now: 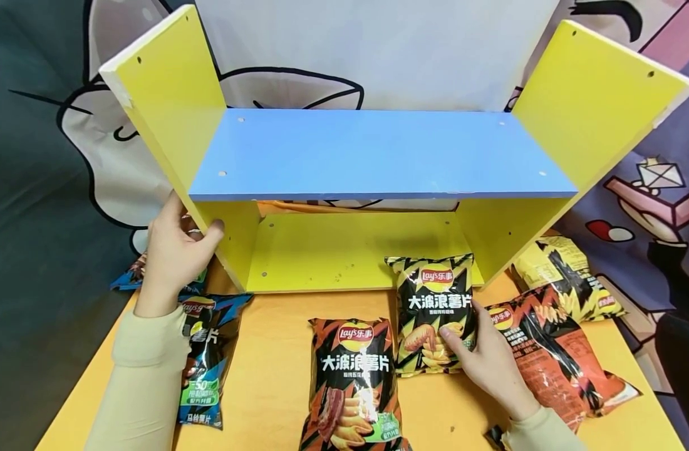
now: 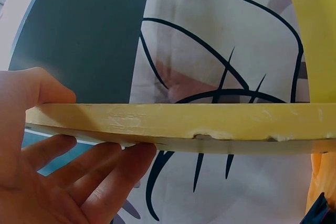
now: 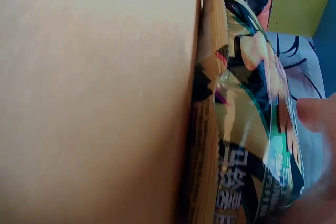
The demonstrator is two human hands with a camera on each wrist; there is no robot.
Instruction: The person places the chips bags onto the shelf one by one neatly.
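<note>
A yellow shelf unit with a blue middle board [image 1: 378,153] stands on the table. My left hand [image 1: 178,250] grips the front edge of its left side panel [image 1: 170,106]. In the left wrist view, the thumb lies on one face of that panel [image 2: 210,121] and the fingers on the other. My right hand [image 1: 493,363] holds a black and yellow-green bag of chips [image 1: 431,300] by its right side, thumb on the front; the other fingers are mostly hidden. This bag stands tilted at the shelf's front edge, before the yellow bottom board [image 1: 322,250].
An orange and black chip bag [image 1: 352,376] lies front centre on the yellow table [image 1: 265,376]. A blue and black bag [image 1: 203,363] lies beside my left forearm. On the right are a red bag [image 1: 564,357] and a yellow bag [image 1: 575,275]. A patterned cloth [image 1: 378,50] hangs behind.
</note>
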